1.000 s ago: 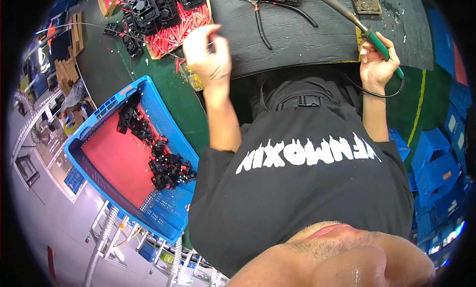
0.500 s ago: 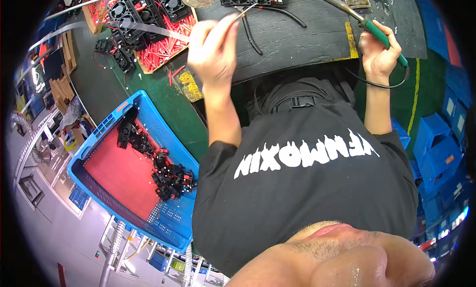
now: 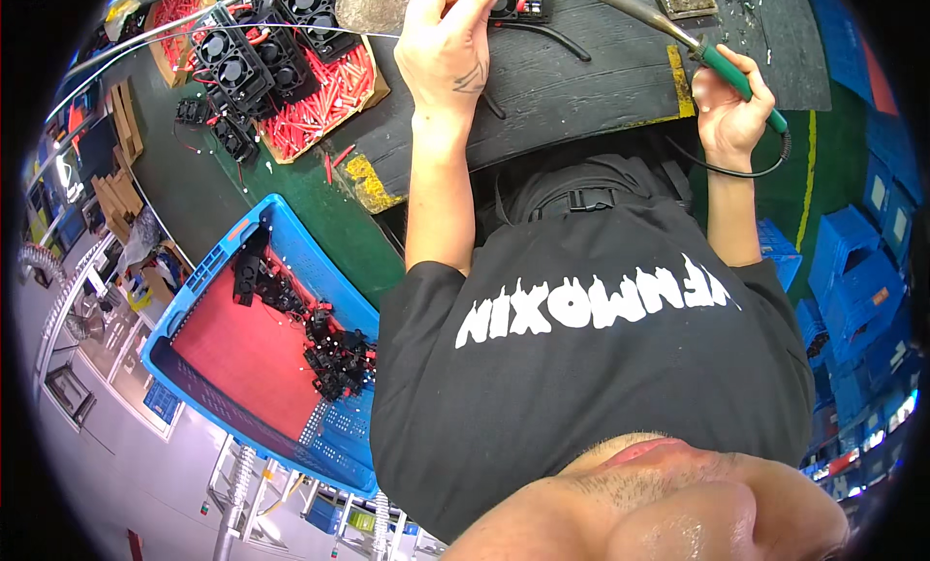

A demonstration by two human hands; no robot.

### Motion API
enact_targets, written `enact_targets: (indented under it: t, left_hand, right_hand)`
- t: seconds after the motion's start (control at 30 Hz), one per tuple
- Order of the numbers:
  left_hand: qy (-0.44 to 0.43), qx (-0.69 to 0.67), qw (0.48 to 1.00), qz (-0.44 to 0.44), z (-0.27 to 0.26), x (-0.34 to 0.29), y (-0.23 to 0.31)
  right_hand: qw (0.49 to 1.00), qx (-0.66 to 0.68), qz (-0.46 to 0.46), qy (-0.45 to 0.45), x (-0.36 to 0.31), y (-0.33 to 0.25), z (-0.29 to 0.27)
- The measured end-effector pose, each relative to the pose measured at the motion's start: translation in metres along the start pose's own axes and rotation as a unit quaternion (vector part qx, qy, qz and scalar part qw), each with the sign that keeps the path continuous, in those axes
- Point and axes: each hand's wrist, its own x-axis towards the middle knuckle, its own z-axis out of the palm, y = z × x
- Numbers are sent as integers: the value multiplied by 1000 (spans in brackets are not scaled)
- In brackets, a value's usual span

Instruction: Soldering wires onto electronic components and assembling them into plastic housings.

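Diagonally over the tabletop (image 3: 581,96) runs the soldering iron's (image 3: 681,34) long axis, metal end pointing far left, handle (image 3: 727,69) near right; the right hand's (image 3: 734,120) fingers grip it, the left hand's (image 3: 446,62) pinch thin wire (image 3: 320,26).

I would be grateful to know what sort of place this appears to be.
Probably an electronics assembly workshop: the right hand holds a green-handled soldering iron, black fan units lie heaped together, and a blue crate contains more black parts.
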Motion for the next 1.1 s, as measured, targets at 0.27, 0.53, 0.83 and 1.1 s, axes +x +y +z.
enact_targets:
  t: [0.27, 0.53, 0.83, 1.1]
  left_hand:
    - [78, -87, 993, 17, 3, 8, 5]
    - [-69, 172, 982, 25, -9, 12, 16]
    - [-67, 143, 987, -2, -8, 14, 18]
    - [-5, 42, 999, 2, -3, 10, 12]
  right_hand:
    - [1000, -4, 16, -6, 1, 1, 2]
    - [1000, -3, 27, -2, 0, 3, 5]
    - [999, 1, 31, -27, 3, 6, 5]
    - [999, -9, 41, -30, 5, 7, 3]
